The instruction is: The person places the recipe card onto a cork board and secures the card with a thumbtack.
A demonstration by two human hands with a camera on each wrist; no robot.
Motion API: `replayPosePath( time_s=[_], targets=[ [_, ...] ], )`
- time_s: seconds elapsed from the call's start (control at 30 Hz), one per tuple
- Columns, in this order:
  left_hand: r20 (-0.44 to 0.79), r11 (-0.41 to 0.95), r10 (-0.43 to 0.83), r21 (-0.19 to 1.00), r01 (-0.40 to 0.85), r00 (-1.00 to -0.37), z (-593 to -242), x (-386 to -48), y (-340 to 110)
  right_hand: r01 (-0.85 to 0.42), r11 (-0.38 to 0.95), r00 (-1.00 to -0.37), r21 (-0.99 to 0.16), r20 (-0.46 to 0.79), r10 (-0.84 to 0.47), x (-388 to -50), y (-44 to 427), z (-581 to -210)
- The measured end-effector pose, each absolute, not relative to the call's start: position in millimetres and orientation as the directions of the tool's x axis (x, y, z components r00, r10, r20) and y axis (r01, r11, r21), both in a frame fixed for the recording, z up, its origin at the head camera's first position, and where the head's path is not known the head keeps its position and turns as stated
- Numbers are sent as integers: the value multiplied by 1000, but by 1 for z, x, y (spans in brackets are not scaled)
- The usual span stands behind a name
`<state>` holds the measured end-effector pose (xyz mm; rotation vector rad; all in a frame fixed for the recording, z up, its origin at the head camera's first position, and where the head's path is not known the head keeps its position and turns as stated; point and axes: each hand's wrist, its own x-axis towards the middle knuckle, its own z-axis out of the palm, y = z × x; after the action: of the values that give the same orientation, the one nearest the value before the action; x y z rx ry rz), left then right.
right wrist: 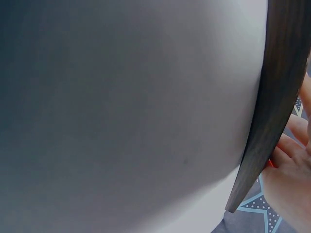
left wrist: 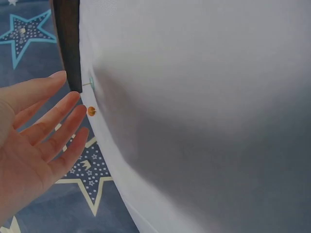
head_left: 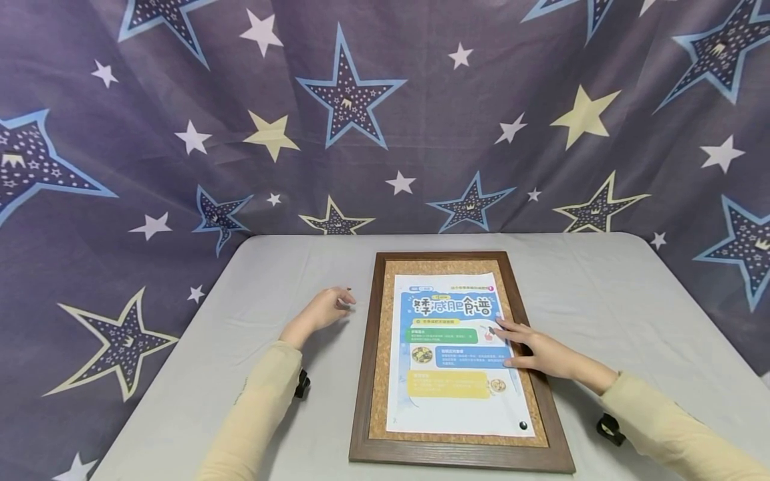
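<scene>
A printed sheet (head_left: 460,407) lies on a cork board (head_left: 379,401) with a brown wooden frame (head_left: 463,454). A black round pin (head_left: 523,425) sits at its lower right corner. My right hand (head_left: 544,354) rests its extended fingers on the sheet's right edge; in the right wrist view the frame (right wrist: 277,92) partly hides that hand (right wrist: 289,179). Left of the board, my left hand (head_left: 325,308) hovers with fingers loosely bent. In the left wrist view, an orange pin (left wrist: 91,111) and a greenish pin (left wrist: 91,82) appear beside the fingertips of the left hand (left wrist: 39,141).
The board lies on a table with a pale grey cloth (head_left: 301,267). Behind and to the left hangs a purple-grey curtain (head_left: 421,140) with stars. Dark straps show at both wrists, below the beige sleeves.
</scene>
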<state>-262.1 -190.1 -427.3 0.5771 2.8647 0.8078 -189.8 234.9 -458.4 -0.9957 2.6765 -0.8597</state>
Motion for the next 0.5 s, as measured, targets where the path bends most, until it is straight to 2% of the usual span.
replayPosePath(
  time_s=[0.5],
  targets=[
    [-41, 791, 390, 526, 312, -920, -438, -270, -196, -537, 605, -764, -588, 33, -645, -190, 236, -457]
  ],
)
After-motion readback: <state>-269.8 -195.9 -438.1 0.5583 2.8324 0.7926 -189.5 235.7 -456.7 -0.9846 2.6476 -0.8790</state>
